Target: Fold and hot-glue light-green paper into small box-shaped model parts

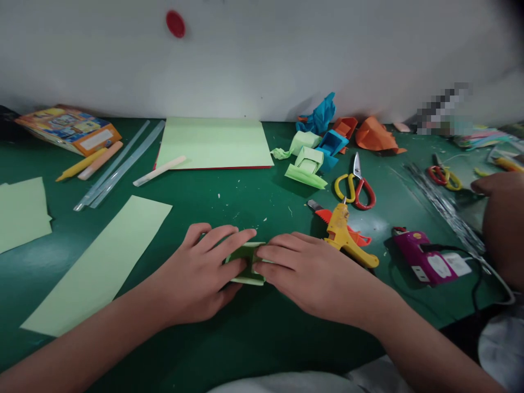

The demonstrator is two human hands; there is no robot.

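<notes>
Your left hand (208, 273) and right hand (303, 270) are both on the folded green paper (242, 253), which sits left of the yellow glue gun (343, 232) and slightly nearer you. Left fingers: spread, clamped about the paper's left end, one reaching inside the fold. Right fingers: bunched together, gripping its right end. Underside hidden; cannot tell whether it touches the tabletop (245, 349).

A red-orange cutter (323, 214) lies partly beneath the glue gun; scissors (356, 176) with yellow and red handles lie just beyond it. Right of the gun: a purple box (420, 256), then another person's hand (505, 218).

Beyond the gun, to its left: a small pale-green paper box (310, 160), near a blue paper piece (332, 141). Well left of the gun: a long green strip (102, 262), lying slantwise to you.
</notes>
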